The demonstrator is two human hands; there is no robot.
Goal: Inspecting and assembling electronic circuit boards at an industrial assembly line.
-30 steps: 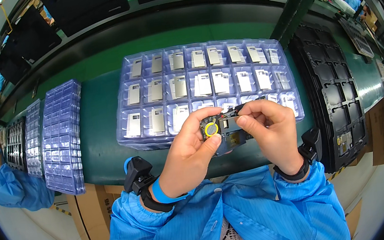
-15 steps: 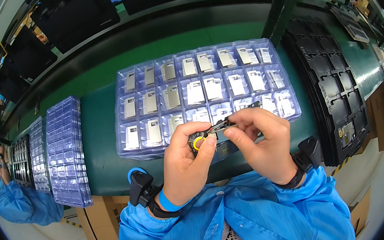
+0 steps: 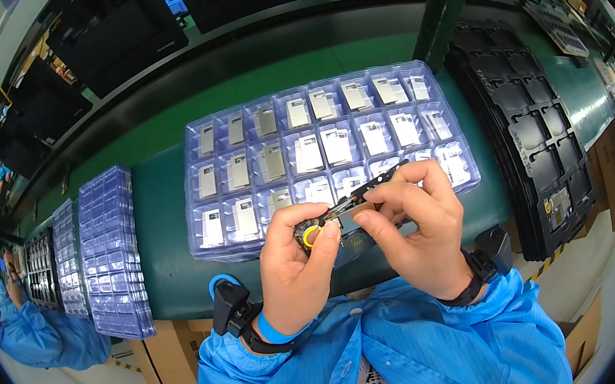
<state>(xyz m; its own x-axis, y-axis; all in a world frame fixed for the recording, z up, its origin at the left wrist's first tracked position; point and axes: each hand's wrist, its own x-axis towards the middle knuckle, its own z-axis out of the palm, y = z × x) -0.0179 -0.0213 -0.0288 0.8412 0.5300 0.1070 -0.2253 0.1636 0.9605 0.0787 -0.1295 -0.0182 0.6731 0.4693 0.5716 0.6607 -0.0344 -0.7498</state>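
A black electronic assembly (image 3: pixel 345 206) with a bright yellow ring at its left end is held between my two hands. My left hand (image 3: pixel 297 266) pinches the ring end between thumb and fingers. At the other end, my right hand (image 3: pixel 421 228) is closed with its thumb and bent fingers on the assembly's upper strip, which sticks out past the fingertips. My fingers hide parts of it. Just beyond my hands lies a clear plastic tray (image 3: pixel 246 252) whose compartments hold thin silver plates (image 3: pixel 241 171) with small cutouts.
Stacked black trays (image 3: pixel 524 142) stand at the right, beside a green post (image 3: pixel 446 10). Stacked clear trays (image 3: pixel 112 254) are on the left of the green bench (image 3: pixel 165 232). Black monitors (image 3: pixel 115 35) line the back. A co-worker in blue (image 3: pixel 40 328) is at far left.
The assembly is tilted more, its right end now higher, and more of its dark underside shows below my fingers. My right fingers have shifted slightly up. The whole view has turned a little.
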